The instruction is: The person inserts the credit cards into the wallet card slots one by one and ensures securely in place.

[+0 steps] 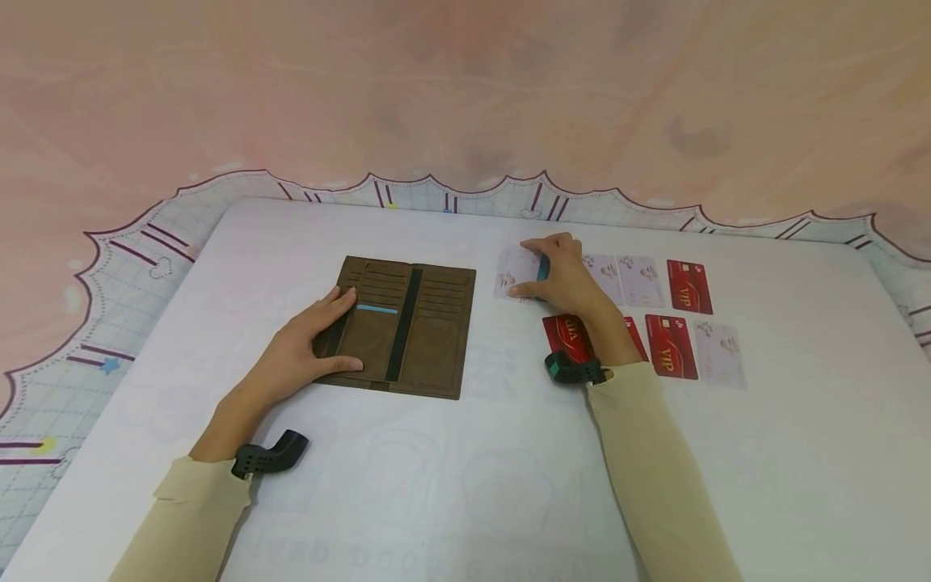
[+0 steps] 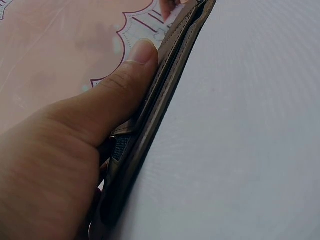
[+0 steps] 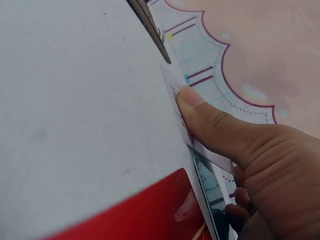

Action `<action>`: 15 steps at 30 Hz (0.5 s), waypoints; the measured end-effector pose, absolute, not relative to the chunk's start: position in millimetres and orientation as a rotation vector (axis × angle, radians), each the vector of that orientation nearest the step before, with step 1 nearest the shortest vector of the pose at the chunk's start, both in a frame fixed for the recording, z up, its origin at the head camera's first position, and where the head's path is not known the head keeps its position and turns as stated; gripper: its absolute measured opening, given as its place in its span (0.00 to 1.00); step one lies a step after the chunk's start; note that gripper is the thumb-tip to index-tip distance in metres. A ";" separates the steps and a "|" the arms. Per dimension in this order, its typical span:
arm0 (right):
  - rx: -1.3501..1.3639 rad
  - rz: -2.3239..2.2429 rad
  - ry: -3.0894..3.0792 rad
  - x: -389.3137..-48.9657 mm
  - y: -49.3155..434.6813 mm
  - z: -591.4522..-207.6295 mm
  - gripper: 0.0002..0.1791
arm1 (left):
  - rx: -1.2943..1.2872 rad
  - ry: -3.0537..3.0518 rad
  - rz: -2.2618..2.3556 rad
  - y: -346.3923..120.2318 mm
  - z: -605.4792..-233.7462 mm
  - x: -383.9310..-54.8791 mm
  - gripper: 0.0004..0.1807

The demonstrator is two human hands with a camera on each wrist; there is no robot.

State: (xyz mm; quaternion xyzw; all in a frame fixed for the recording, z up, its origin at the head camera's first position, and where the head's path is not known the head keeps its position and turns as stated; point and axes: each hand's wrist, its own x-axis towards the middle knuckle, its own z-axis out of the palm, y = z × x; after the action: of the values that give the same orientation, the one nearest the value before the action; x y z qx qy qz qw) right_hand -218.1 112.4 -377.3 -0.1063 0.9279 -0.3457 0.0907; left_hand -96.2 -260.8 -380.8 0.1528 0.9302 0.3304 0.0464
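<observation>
A brown bifold card wallet (image 1: 435, 356) lies opened flat, with card slots on both halves and a light-blue card (image 1: 377, 309) edge showing in one slot. My left hand (image 1: 309, 331) rests on its left half, fingers and thumb spread; in the left wrist view the thumb (image 2: 120, 85) lies along the wallet. To the right, my right hand (image 1: 563, 275) pinches a pale translucent card (image 1: 515, 267) across its edges. The right wrist view shows that card (image 3: 175, 100) slightly tilted under the thumb. A blue card (image 1: 542, 271) shows partly beneath this hand.
Two pale patterned cards (image 1: 640, 280) and a red VIP card (image 1: 689, 286) continue the far row. Nearer lie several red VIP cards (image 1: 671, 346) and another pale card (image 1: 718, 353), some partly behind my right wrist. A scalloped printed border (image 1: 473, 200) runs along the white table's (image 1: 436, 485) far edge.
</observation>
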 end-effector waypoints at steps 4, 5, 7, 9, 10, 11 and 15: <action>-0.317 -1.065 2.769 -217.1 111.5 -375.7 0.41 | 0.483 2.844 1.012 -261.4 -382.4 -96.8 0.53; -0.317 -1.076 2.766 -216.9 111.3 -375.1 0.41 | 0.490 2.847 1.013 -261.6 -382.9 -96.9 0.53; -0.326 -1.101 2.752 -216.2 110.7 -373.7 0.41 | 0.493 2.846 1.017 -261.6 -382.9 -97.0 0.53; -0.333 -1.126 2.743 -215.4 110.6 -372.5 0.40 | 0.496 2.848 1.020 -261.5 -382.8 -96.8 0.53; -0.342 -1.139 2.740 -215.3 110.6 -372.1 0.39 | 0.496 2.847 1.022 -261.6 -382.8 -96.8 0.53; -0.350 -1.155 2.740 -215.2 110.9 -371.7 0.38 | 0.494 2.844 1.025 -261.4 -382.4 -96.7 0.53; -0.375 -1.219 2.749 -215.3 112.5 -369.4 0.28 | 0.486 2.842 1.025 -261.7 -382.2 -96.2 0.53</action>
State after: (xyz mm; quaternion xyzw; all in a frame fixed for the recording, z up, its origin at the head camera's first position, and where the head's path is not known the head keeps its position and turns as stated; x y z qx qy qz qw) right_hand -215.3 112.5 -369.4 -0.1237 0.9057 -0.4017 0.0555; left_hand -96.2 -261.7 -382.2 0.1586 0.9280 0.3345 0.0407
